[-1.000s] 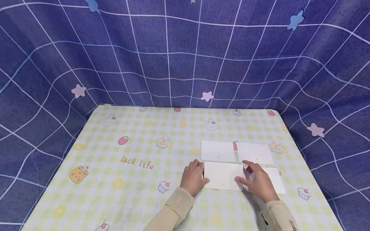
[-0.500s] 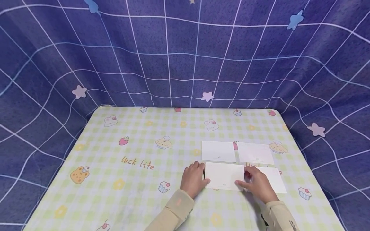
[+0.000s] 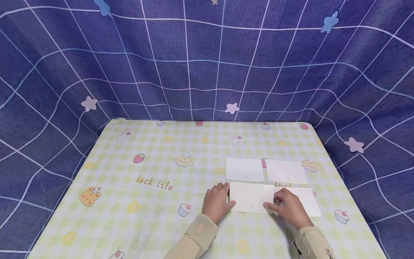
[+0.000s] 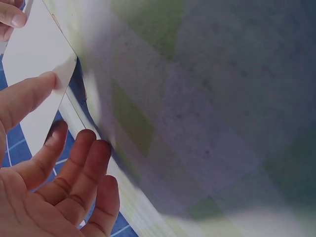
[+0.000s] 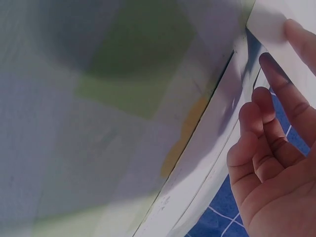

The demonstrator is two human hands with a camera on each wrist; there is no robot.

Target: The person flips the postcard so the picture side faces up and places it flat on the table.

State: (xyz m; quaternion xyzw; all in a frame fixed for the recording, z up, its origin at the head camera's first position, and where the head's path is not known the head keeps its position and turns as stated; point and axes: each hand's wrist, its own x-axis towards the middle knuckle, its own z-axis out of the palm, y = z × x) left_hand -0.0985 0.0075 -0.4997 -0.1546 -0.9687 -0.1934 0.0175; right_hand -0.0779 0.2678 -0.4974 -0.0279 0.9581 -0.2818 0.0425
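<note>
A white card [image 3: 251, 197] with a small printed mark near its lower edge is between both hands at the right front of the table. My left hand [image 3: 217, 203] pinches its left edge, thumb on the top face and index finger underneath. At the opposite edge my right hand [image 3: 291, 208] does the same, its other fingers curled below. The left wrist view shows the card [image 4: 37, 49] raised off the cloth along its near edge. Another white card [image 3: 311, 203] lies flat, partly hidden behind the right hand.
Two more white cards, one at left [image 3: 244, 170] and one at right [image 3: 286, 172], lie side by side just beyond. A green-checked cloth [image 3: 155, 223] with cartoon prints covers the table. A blue gridded curtain [image 3: 207, 72] hangs around the back and sides.
My right index finger, earlier stretched out past the card's right edge, has curled in at that edge. The left hand keeps its hold, and the card has barely moved.
</note>
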